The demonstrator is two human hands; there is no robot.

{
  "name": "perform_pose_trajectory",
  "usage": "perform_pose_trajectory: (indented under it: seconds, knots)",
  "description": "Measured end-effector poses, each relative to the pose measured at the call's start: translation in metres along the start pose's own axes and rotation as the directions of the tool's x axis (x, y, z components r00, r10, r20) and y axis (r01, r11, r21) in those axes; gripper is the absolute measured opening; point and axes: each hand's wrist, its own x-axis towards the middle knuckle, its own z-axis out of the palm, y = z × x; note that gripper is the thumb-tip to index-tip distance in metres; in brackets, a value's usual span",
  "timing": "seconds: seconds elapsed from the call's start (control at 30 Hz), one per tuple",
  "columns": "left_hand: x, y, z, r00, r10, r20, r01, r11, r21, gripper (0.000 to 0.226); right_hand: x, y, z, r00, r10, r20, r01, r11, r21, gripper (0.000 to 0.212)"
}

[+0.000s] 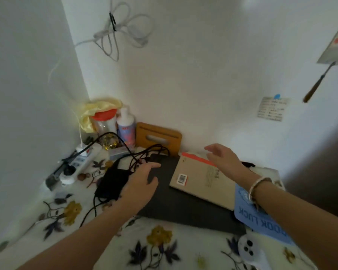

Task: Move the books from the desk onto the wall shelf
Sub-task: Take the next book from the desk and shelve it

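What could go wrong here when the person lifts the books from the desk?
1. Black cables lie over the corner of the dark book near the left hand; lifting may drag them and the power strip.
2. The tan book lies loose on the dark book, under the open right hand, and may slide off.
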Motion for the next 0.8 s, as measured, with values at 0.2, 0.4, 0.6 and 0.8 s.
perform_pose_trajectory:
  seconds: [0.2, 0.4, 0.6, 0.8]
  knots:
    - [0.002, -0.026, 0.053, 0.962, -0.063, 0.267, 0.027, 0.99, 0.139, 0.047, 0.004, 0.081, 0.015, 0.969, 0.102, 0.226, 0.004, 0.905, -0.426, 0.071]
    - [0.011, -0.036, 0.075, 0.926, -0.113, 0.361, 0.065, 0.988, 0.142, 0.053, 0.001, 0.106, 0.051, 0.918, 0.066, 0.391, 0.279, 0.594, -0.754, 0.096]
    - [0.023, -0.036, 0.075, 0.926, -0.114, 0.36, 0.059, 0.986, 0.158, 0.055, -0.001, 0.113, 0.061, 0.946, -0.081, 0.315, 0.308, 0.533, -0.788, 0.087]
    - [0.023, -0.029, 0.071, 0.933, -0.077, 0.351, -0.019, 0.965, 0.263, 0.061, -0.004, 0.107, 0.061, 0.969, -0.127, 0.211, 0.245, 0.596, -0.764, 0.059]
